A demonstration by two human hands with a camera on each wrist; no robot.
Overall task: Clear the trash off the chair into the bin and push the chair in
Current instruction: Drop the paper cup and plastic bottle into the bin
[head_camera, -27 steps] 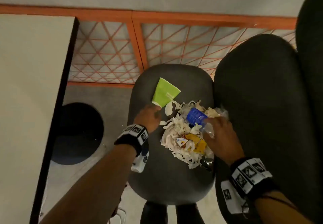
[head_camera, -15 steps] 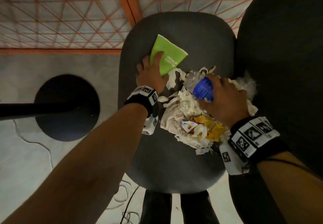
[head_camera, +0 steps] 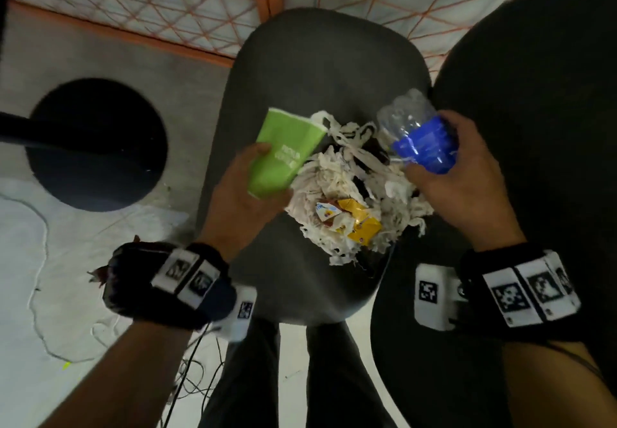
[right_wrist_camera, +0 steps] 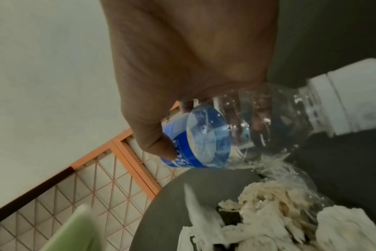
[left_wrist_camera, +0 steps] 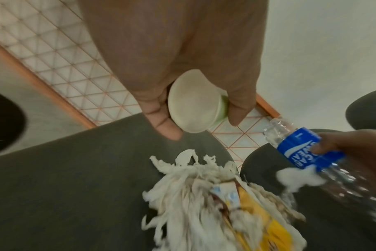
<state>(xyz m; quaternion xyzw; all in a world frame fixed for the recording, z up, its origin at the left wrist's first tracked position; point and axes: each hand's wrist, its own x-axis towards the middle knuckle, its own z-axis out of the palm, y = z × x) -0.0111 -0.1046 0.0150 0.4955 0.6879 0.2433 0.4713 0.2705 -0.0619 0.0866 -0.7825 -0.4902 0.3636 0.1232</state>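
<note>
A dark grey chair seat (head_camera: pixel 300 70) holds a heap of shredded white paper (head_camera: pixel 337 180) with a yellow wrapper (head_camera: pixel 362 223) in it. My left hand (head_camera: pixel 243 193) grips a flattened green paper cup (head_camera: pixel 283 153) lifted just over the seat's left half; its pale base (left_wrist_camera: pixel 193 101) shows between thumb and fingers. My right hand (head_camera: pixel 457 173) holds a clear plastic bottle with a blue label (head_camera: pixel 422 147) above the heap's right side. The same bottle (right_wrist_camera: pixel 221 132) fills the right wrist view, white cap at the right, a clear plastic film trailing from it.
A second dark chair (head_camera: pixel 534 127) stands against the seat on the right. An orange-framed mesh panel (head_camera: pixel 167 0) runs behind. A black round base (head_camera: pixel 96 143) and thin cables (head_camera: pixel 40 227) lie on the floor at left. My legs (head_camera: pixel 250 377) stand by the seat's near edge.
Both hands have lifted their items off the seat: the left has closed round the green cup, the right has raised the bottle clear of the paper heap. The camera has moved closer.
</note>
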